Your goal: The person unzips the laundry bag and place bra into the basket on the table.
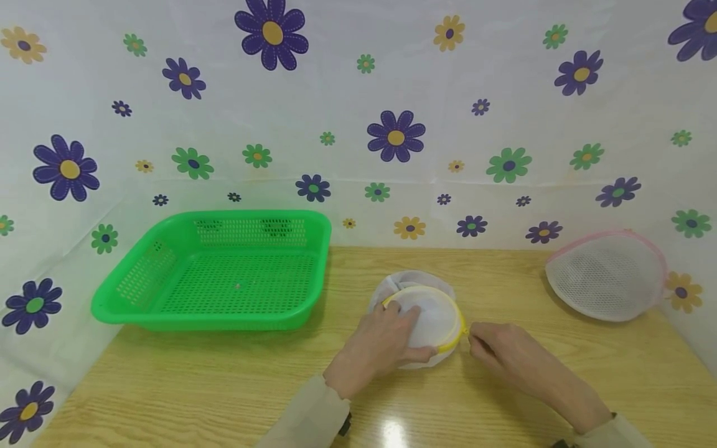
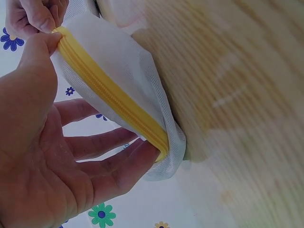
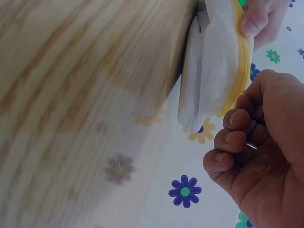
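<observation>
A white mesh laundry bag (image 1: 431,314) with a yellow zipper (image 2: 107,90) lies on the wooden table near the middle. My left hand (image 1: 376,343) grips it from the near left, thumb at one end of the zipper and fingertips at the other, as the left wrist view shows. On the bag's right side, my right hand (image 1: 506,351) pinches the zipper's pull between thumb and curled index finger; the pull itself is mostly hidden by the fingers. The other right fingers (image 3: 231,140) are curled in toward the palm.
A green plastic basket (image 1: 210,322) with perforated walls stands at the left of the table (image 1: 224,386). At the back right, a white mesh bag with pink trim (image 1: 607,277) leans against the flower-patterned sheet (image 1: 336,99) behind the table.
</observation>
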